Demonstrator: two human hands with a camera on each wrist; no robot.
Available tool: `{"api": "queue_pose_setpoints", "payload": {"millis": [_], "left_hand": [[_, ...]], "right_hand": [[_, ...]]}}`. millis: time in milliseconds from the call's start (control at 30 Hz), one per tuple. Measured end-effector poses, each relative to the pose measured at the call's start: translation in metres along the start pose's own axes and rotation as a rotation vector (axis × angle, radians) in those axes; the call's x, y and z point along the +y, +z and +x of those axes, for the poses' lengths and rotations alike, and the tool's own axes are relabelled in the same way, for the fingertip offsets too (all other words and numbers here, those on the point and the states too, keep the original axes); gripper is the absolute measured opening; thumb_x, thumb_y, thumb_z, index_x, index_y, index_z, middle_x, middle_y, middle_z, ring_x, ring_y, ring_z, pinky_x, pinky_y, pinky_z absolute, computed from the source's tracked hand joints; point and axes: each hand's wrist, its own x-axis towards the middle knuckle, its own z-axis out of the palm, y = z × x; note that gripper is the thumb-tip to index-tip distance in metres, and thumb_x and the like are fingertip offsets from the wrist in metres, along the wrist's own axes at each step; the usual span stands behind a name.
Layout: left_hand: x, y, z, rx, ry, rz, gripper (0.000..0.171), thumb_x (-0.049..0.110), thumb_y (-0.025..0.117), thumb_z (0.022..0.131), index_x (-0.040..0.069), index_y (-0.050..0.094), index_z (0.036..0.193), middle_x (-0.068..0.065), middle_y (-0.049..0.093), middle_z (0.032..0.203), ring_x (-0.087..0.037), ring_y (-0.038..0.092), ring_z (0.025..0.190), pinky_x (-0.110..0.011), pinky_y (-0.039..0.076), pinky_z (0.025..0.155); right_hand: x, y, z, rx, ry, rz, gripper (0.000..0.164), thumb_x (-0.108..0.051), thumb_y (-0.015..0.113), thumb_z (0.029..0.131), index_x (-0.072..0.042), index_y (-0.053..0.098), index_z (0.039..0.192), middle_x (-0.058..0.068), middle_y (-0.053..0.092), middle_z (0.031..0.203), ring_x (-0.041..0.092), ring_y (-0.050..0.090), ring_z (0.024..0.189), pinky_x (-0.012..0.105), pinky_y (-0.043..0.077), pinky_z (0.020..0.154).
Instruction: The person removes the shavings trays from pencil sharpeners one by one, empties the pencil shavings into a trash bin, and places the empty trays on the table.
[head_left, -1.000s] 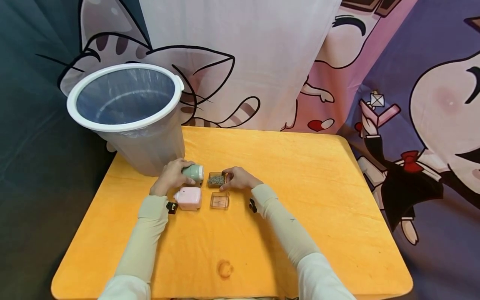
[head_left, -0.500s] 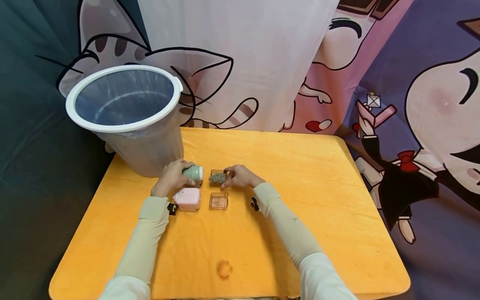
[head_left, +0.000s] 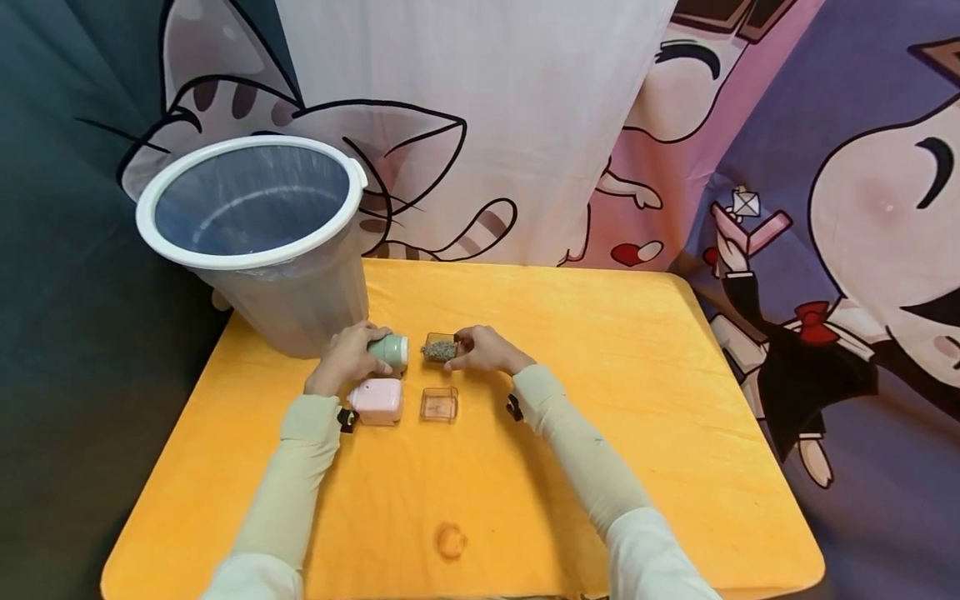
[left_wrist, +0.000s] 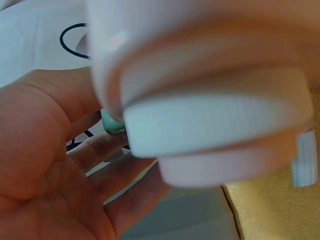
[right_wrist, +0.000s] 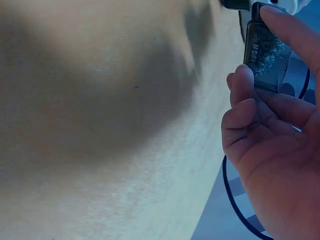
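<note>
My left hand (head_left: 347, 358) grips a small green body with a white end (head_left: 391, 353), lying on its side. Most of that body is hidden in the left wrist view, where only a green corner (left_wrist: 111, 121) shows behind a blurred pink shape. My right hand (head_left: 487, 348) pinches a small see-through box (head_left: 440, 348) filled with grey-green shavings, thumb and fingers at its right side. White lettering shows on the box's wall in the right wrist view. Just below the left hand lies a pink block-shaped body (head_left: 377, 401) with a small nub. To its right sits a second see-through box (head_left: 438, 404), brownish, with residue.
A tall bin (head_left: 300, 287) with a white rim and a clear liner stands at the table's back left. The yellow table (head_left: 637, 450) has a round brown stain (head_left: 451, 541) near its front. Printed cloths (head_left: 525, 125) hang behind.
The right hand has moved slightly back and to the right with the box of shavings, whose front now tilts. The left hand and the green body stay nearly in place.
</note>
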Motion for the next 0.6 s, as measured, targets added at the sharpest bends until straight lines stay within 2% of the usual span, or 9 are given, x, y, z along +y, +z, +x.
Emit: {"api": "queue_pose_setpoints", "payload": {"millis": [100,300,500,600], "left_hand": [[0.001,0.003,0.000,-0.002,-0.001,-0.014,0.062,0.022,0.080,0.071,0.012,0.056,0.127,-0.012,0.053,0.120,-0.030,0.050,0.096,-0.050,0.034,0.084],[-0.002,0.020,-0.002,0.007,-0.028,-0.045,0.065,0.022,0.081,0.069,0.014,0.055,0.128,-0.009,0.053,0.119,-0.028,0.050,0.096,-0.047,0.037,0.083],[-0.007,0.037,-0.014,0.028,-0.042,-0.048,0.064,0.022,0.083,0.066,0.017,0.059,0.125,-0.007,0.055,0.116,-0.026,0.053,0.093,-0.045,0.039,0.080],[-0.009,0.045,-0.016,0.054,-0.042,-0.040,0.062,0.023,0.083,0.065,0.018,0.061,0.123,-0.006,0.055,0.116,-0.025,0.053,0.093,-0.045,0.039,0.081]], "right_hand": [[0.000,-0.002,-0.002,0.022,-0.011,0.006,0.034,-0.036,0.075,0.075,-0.012,0.059,0.093,0.001,0.059,0.077,0.012,0.048,0.063,0.026,0.040,0.060],[-0.001,-0.002,-0.008,0.042,-0.029,0.019,0.036,-0.034,0.075,0.075,-0.007,0.059,0.092,0.002,0.057,0.077,0.012,0.047,0.064,0.026,0.040,0.058],[-0.003,0.006,-0.014,0.042,-0.068,-0.012,0.046,-0.036,0.075,0.075,-0.005,0.059,0.106,0.001,0.059,0.084,0.011,0.053,0.072,0.025,0.046,0.064],[-0.004,0.006,-0.016,0.060,-0.094,-0.023,0.053,-0.036,0.075,0.074,-0.003,0.057,0.111,0.004,0.061,0.088,0.011,0.055,0.074,0.026,0.047,0.067]]}}
